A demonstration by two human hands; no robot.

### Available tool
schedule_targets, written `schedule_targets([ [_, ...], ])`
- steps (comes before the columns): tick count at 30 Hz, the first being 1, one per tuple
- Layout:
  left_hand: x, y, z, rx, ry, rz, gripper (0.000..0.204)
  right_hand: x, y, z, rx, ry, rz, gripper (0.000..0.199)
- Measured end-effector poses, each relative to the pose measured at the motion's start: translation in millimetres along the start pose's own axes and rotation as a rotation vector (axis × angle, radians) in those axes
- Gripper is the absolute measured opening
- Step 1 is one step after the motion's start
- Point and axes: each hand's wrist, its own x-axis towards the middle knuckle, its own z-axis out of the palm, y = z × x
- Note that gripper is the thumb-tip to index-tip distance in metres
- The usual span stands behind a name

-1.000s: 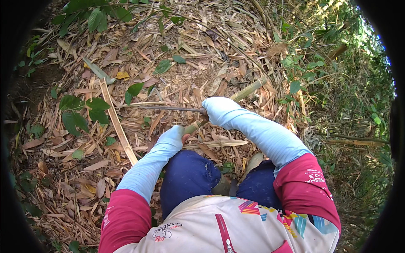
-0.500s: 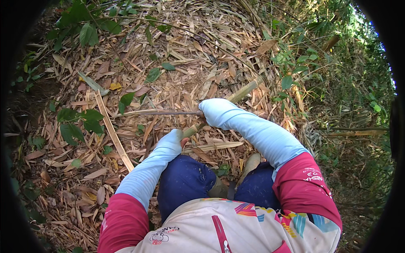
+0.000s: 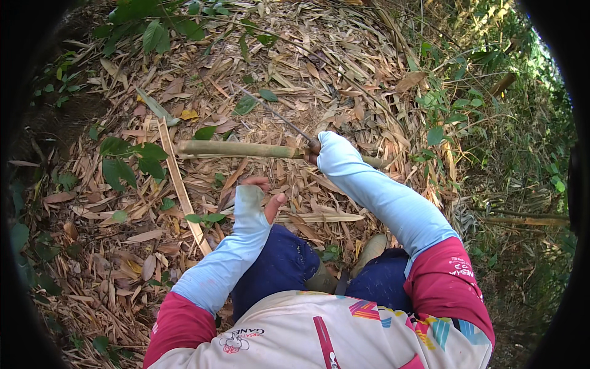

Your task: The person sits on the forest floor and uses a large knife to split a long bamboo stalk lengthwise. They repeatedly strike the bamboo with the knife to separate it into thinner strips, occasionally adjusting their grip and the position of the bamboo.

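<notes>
Left hand (image 3: 257,195) released, right hand (image 3: 319,150) lifted bamboo (image 3: 236,149)

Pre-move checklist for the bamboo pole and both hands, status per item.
1. Right hand gripping the bamboo pole: ok, closed around it near its right end.
2. Left hand off the pole: ok, open and empty, below the pole and apart from it.
3. Thin dark stem by the right hand: cannot tell whether it is held or just lies on the litter.
4. Pole's attitude: ok, roughly level, running left from the right hand over the dry leaf litter.
5. Split bamboo strip: ok, lying on the ground left of the left hand, untouched.
6. Footing: cannot tell, only one boot toe shows.
</notes>
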Motion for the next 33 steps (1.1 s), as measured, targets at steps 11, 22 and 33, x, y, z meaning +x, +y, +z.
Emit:
schedule_targets([
  [11,102.8,40.4,31.2,-0.555,0.665,-0.32,0.032,-24.0,-32.2,15.8,0.216,-0.039,-0.069,0.03],
  [22,118.2,28.0,28.7,-0.639,0.331,-0.142,0.036,-11.1,-13.5,-6.4,0.356,0.012,0.012,0.038],
  [33,122.3,46.6,44.7,-0.31,0.269,-0.209,0.034,-8.3,3.1,-7.2,0.449,-0.089,-0.002,0.038],
])
